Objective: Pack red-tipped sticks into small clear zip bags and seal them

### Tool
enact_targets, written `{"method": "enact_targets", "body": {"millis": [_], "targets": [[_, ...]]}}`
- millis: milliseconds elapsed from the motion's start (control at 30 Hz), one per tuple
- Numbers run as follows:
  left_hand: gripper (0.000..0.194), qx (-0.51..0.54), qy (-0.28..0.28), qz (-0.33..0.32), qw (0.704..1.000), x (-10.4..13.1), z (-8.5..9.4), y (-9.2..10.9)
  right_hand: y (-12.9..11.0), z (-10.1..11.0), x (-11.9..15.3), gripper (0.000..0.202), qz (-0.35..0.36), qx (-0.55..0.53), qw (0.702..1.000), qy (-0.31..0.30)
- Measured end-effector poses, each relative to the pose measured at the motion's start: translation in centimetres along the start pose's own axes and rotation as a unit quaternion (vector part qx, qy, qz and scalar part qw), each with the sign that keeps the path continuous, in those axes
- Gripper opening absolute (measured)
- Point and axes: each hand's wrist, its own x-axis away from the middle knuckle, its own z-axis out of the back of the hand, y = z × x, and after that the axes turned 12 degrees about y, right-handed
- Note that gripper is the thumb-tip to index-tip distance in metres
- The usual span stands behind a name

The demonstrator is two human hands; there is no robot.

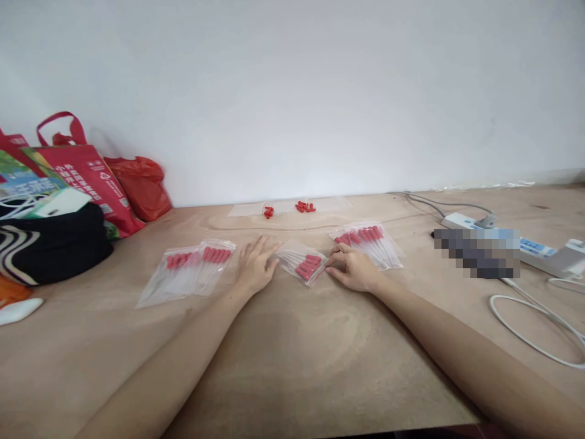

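A small clear plastic bag [301, 261] with several red-capped pipettes lies on the wooden table [292, 353] between my hands. My left hand [254, 266] lies flat with fingers spread, its fingertips touching the bag's left edge. My right hand [353, 267] pinches the bag's right corner with thumb and fingers. Two filled bags [192, 269] lie left of my left hand. Another filled bag [368, 242] lies just behind my right hand.
Loose red caps [305, 207] and flat empty bags [256, 209] lie near the wall. A red tote bag [86, 174], red plastic bag [142, 186] and black bag [50, 244] stand at left. A power strip [525, 247] and white cable [534, 320] lie at right.
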Motion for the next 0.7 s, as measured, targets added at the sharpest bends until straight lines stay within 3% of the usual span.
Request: {"method": "enact_targets", "body": {"millis": [100, 233, 333, 600, 700], "targets": [[0.030, 0.044, 0.048, 0.017, 0.998, 0.6, -0.2, 1.3, -0.3, 0.3, 0.2, 0.013, 0.004, 0.003, 1.000, 0.002], [0.046, 0.112, -0.009, -0.035, 0.993, 2.0, -0.2, 4.4, -0.2, 0.2, 0.5, 0.032, 0.007, 0.004, 0.999, 0.031], [0.049, 0.122, -0.029, -0.050, 0.991, 2.2, -0.6, 5.5, 0.3, -0.4, 0.4, 0.042, 0.008, -0.009, 0.999, 0.044], [0.030, 0.206, -0.117, -0.152, 0.959, -0.4, -0.9, 3.1, 0.4, -1.5, 0.5, 0.025, 0.024, -0.092, 0.993, 0.068], [0.026, 0.212, -0.108, -0.187, 0.953, -0.6, -0.7, 2.6, 0.1, -1.3, 0.6, 0.023, 0.042, -0.100, 0.992, 0.068]]}}
